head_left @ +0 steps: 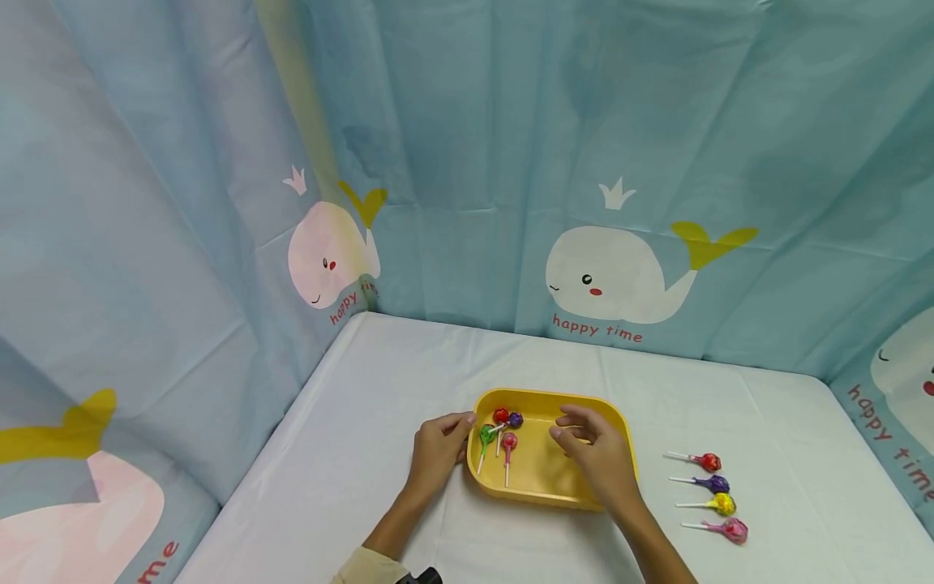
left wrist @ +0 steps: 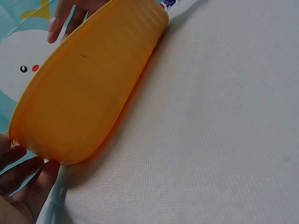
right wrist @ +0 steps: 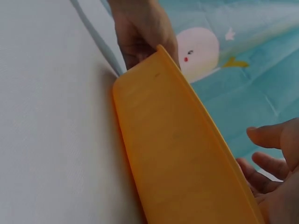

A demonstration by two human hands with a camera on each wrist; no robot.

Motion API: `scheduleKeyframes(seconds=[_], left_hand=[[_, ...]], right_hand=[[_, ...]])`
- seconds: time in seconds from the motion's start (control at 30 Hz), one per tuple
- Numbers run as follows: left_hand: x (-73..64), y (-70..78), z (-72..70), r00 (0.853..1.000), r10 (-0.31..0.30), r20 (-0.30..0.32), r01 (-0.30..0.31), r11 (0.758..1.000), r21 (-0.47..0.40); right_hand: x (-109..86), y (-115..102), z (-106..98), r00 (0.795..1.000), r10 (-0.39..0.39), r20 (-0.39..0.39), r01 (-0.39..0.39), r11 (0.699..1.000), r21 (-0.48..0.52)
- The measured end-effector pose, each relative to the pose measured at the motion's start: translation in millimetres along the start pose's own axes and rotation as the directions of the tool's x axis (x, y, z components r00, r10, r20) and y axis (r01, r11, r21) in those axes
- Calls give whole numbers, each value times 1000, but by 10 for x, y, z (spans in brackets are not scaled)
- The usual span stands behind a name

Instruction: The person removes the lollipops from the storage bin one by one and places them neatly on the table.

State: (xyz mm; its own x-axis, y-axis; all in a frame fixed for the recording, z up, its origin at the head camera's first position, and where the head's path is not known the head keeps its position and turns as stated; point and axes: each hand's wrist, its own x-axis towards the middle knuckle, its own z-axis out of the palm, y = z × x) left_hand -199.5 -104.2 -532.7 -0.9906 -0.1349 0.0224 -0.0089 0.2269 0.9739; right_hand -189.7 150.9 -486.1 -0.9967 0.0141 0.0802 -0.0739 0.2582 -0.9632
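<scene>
A yellow plastic tray (head_left: 550, 497) lies on the white cloth. My left hand (head_left: 435, 451) grips its left end, with fingertips (left wrist: 46, 175) against the outer wall in the left wrist view. Over the right half of the tray hovers my right hand (head_left: 600, 458), fingers loosely bent and holding nothing. Inside, at the left, lie a red lollipop (head_left: 500, 415), a purple lollipop (head_left: 516, 419), a green lollipop (head_left: 486, 435) and a pink lollipop (head_left: 509, 441). In the right wrist view, the tray's side wall (right wrist: 173, 140) stands between both hands.
Right of the tray, a column of lollipops lies on the cloth: red (head_left: 709, 462), purple (head_left: 718, 484), yellow (head_left: 725, 504) and pink (head_left: 734, 531), sticks pointing left. A blue curtain (head_left: 467, 162) printed with whales hangs behind and beside the white-covered table (head_left: 350, 454).
</scene>
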Motion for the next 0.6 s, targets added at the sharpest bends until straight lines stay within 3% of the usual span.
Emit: scheduleKeyframes(seconds=[0.6], left_hand=[[7, -4, -2, 1000, 11, 1, -11, 1000, 9]], right_hand=[[181, 39, 162, 996, 73, 58, -68, 995, -75]])
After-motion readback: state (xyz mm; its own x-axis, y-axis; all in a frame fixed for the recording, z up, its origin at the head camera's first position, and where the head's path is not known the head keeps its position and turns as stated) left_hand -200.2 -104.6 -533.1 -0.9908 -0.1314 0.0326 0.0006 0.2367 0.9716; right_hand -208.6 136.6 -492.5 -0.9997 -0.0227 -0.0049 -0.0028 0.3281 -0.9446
